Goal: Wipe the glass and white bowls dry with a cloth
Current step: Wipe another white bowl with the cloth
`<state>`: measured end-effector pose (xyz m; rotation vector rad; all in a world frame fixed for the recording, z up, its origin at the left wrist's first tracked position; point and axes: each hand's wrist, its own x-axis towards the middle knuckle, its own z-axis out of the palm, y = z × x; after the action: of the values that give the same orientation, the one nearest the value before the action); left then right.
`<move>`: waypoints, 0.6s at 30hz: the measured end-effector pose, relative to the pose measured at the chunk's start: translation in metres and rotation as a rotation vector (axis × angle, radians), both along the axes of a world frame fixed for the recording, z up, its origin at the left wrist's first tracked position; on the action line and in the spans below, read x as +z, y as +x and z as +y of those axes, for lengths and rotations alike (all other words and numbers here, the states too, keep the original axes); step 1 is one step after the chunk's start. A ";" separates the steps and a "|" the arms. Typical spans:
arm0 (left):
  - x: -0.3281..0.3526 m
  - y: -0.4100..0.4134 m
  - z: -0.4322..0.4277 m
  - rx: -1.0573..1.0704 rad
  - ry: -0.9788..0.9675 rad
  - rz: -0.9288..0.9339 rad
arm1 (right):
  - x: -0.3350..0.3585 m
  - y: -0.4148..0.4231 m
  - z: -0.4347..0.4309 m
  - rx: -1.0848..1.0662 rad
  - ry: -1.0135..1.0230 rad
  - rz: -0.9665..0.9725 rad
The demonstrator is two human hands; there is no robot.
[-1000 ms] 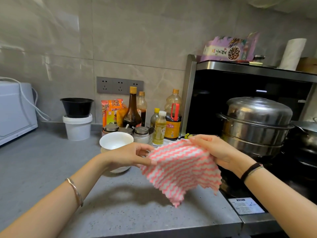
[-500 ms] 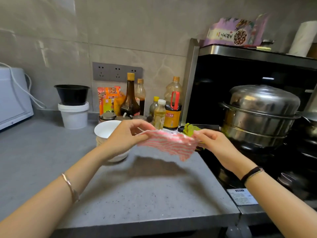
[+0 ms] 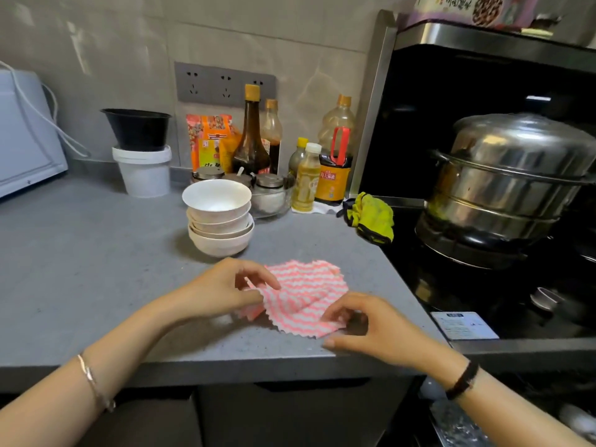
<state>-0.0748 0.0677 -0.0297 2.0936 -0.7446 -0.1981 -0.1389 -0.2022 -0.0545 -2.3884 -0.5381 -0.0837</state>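
- The cloth, pink and white in zigzag stripes, lay partly folded on the grey counter, near its front edge and just in front of the bowls.
- My left hand pinched the left edge of the cloth between thumb and fingers.
- My right hand had its fingers curled over the near right corner. Whether they really gripped it or only rested on it, I could not tell.
- The white bowls stood nested in one stack, apart from the cloth. The top one was empty inside, and the lower ones showed only their rims.
- Just behind the stack stood a glass jar with a metal lid and something white in it.
- A black bowl sat on a lidded white bucket; the contents of both were hidden.
- The steel steamer pot was closed by its lid, and the frame cut off its right side.
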 end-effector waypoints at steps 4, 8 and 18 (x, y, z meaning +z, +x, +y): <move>0.001 -0.001 0.006 -0.027 -0.020 0.098 | 0.002 0.004 0.003 -0.024 -0.030 -0.022; 0.008 -0.002 0.018 -0.151 0.032 0.231 | 0.022 0.006 -0.005 0.015 0.177 0.253; -0.017 0.049 -0.013 0.328 -0.019 -0.041 | 0.018 0.069 0.006 -0.477 0.527 0.413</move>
<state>-0.0255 0.0545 -0.0470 2.1718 -0.4146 0.0323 -0.0700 -0.1958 -0.0367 -1.8898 0.2325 0.0537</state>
